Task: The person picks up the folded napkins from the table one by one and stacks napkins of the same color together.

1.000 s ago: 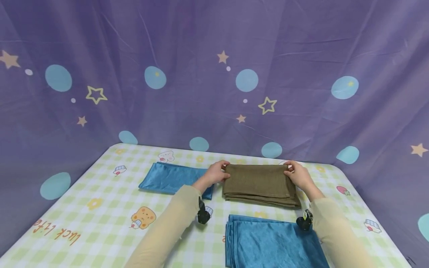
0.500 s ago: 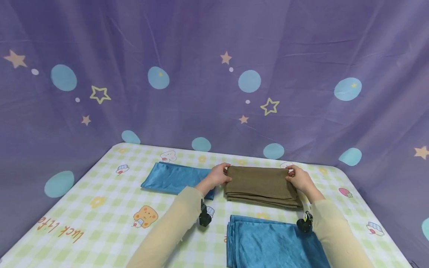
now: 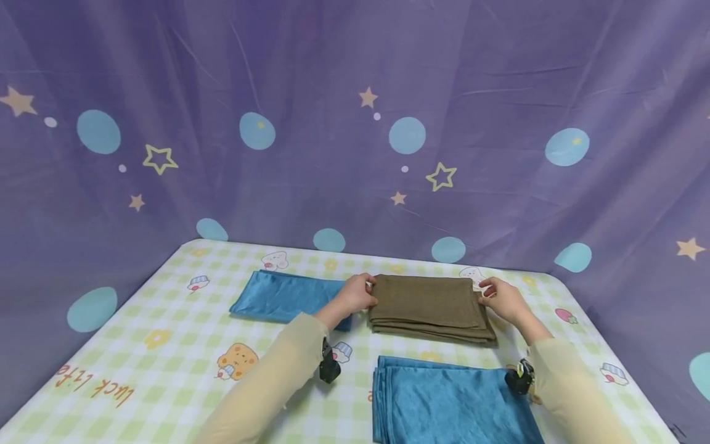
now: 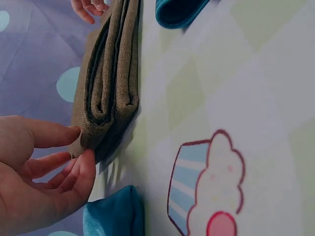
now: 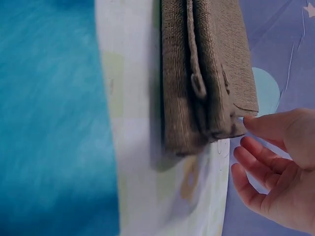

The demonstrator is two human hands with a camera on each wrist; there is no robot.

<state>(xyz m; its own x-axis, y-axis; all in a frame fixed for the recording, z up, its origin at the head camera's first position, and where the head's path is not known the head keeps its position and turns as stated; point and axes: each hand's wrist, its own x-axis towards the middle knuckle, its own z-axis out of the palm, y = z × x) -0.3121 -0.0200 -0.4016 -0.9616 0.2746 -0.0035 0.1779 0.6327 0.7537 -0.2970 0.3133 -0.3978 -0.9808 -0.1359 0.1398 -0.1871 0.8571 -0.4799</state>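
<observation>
The left hand [image 3: 355, 295] pinches the back left corner of a thick, folded rectangle of brown woven cloth [image 3: 424, 302], thumb on one side and fingers curved round the other. At its opposite end, the right hand [image 3: 503, 300] has its thumb tip at the cloth's edge, while its other fingers are loosely bent and spread apart from the fabric. The brown cloth thus lies between the two hands, on a surface covered in green-and-white checked cloth with cartoon prints [image 3: 333, 419]. Its near edge shows several stacked layers, and by the right hand the top layer stops short of those below, making a step. Just beyond the hands runs a narrow strip of checks, then the surface's far edge and a purple curtain with stars and blue dots [image 3: 310, 74]. A folded, shiny blue cloth [image 3: 294, 297] reaches out leftward from under the left wrist, its right end near the brown one. A larger folded blue cloth [image 3: 455, 401] lies nearer the person, between the forearms, a band of checks separating it from the brown cloth. Wide checked stretches spread left of the left forearm and right of the right hand.
</observation>
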